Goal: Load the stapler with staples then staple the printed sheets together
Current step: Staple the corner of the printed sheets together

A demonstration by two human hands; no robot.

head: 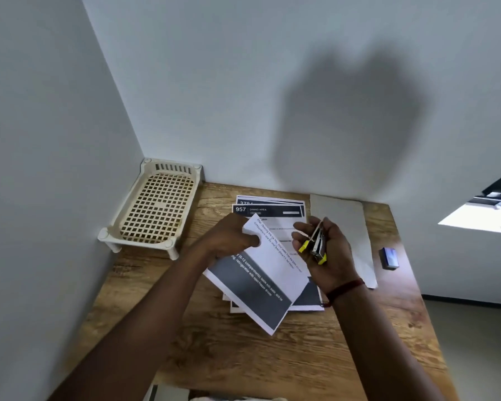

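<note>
My left hand (232,238) pinches the sheets (261,279) by their top corner. My right hand (327,250) clasps the stapler (315,244), at 3 o'clock from that corner, its long axis upright.

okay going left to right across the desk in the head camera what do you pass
Plastic rack in the corner → left hand holding a printed sheet → right hand holding the stapler → small blue box near the desk's right edge.

Rack (154,206) left of sheets (272,215); box (389,258) right.
</note>
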